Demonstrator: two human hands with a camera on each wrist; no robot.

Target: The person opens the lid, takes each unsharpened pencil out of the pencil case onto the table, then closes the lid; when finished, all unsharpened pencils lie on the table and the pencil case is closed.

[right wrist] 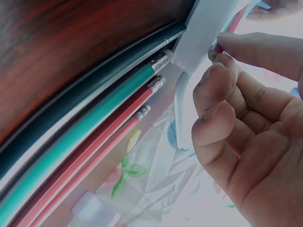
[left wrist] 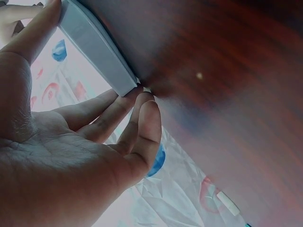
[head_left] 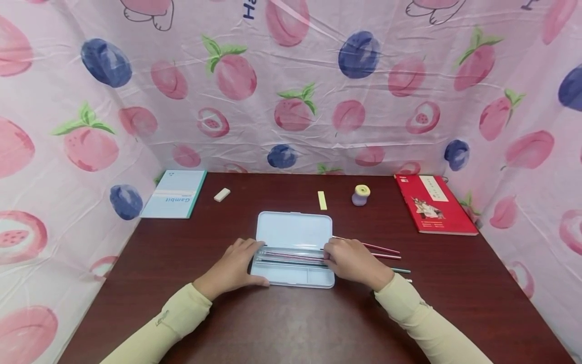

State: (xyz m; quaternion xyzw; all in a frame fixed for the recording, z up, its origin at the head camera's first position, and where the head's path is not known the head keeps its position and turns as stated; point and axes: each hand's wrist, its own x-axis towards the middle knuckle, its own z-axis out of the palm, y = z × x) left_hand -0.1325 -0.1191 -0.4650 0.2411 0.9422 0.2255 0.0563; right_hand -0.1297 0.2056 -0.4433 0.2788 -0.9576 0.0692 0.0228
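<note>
At the middle of the dark reddish-brown wooden table (head_left: 291, 323), an open pale blue-white plastic pencil case (head_left: 293, 247) lies flat, lid back, with both hands at its ends. The left hand (head_left: 234, 268) steadies the case's left end: the left wrist view shows its fingers nearly straight, tips against the case's corner and the thumb along its edge, pressing and not wrapping round. The right hand (head_left: 352, 263) works at the right end, fingers curled, and the right wrist view shows a slim red pencil pinched between fingertip and thumb just at the case wall. Several long pencils, red and green, (head_left: 291, 257) lie lengthwise in the tray, while other red and green pencils (head_left: 386, 253) lie on the table to the right of the case, partly under the right hand. I judge the step to be laying pencils into the case 1 at a time; the next move calls for keeping the pinched pencil parallel to the others and the case held steady. Farther back sit a light blue notebook (head_left: 175, 194), a white eraser (head_left: 222, 194), a yellow strip (head_left: 322, 200), a small purple pot with a yellow lid (head_left: 361, 195) and a red book (head_left: 434, 202).
</note>
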